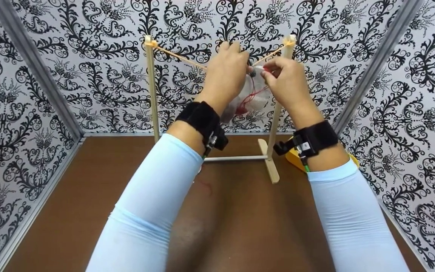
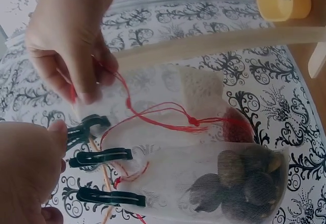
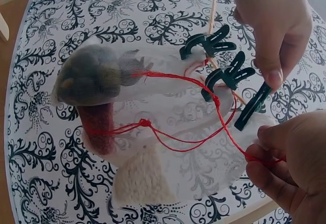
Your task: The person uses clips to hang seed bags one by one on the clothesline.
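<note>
Black-and-white scrollwork wallpaper [image 1: 89, 56] covers the three walls that box in a brown table [image 1: 100, 196], with grey strips running down the wall corners. Toward the far edge of the table, both hands are raised at a yellowish cord [image 1: 179, 57] strung between two upright posts of a wooden rack [image 1: 152, 87]. The left hand [image 1: 227, 73] has its thumb and fingers curled at a black clip [image 3: 252, 107] beside the cord, pinching it. The right hand [image 1: 287, 81] pinches a red thread [image 3: 193, 81] between thumb and fingertips. From the cord hangs a white mesh bag [image 3: 168, 127], held there by two more black clips [image 3: 209, 43] set just beside the pinched one. Inside the bag lie a clump of dark round pieces [image 3: 91, 76], a red piece [image 3: 99, 130] and a pale knitted piece [image 3: 140, 178]; what these are cannot be made out through the mesh. The red thread loops across the bag's face and is knotted near its middle. Below, the rack's white crossbar [image 1: 236, 158] and a flat wooden foot [image 1: 269, 160] rest on the table. A yellow object [image 1: 296, 158] sits near the table's right edge, mostly hidden behind the right wrist. In the head view the hands cover most of the bag, and both forearms, in pale blue sleeves [image 1: 157, 196] with black wrist straps [image 1: 200, 117], are cut off by the bottom of the view.
</note>
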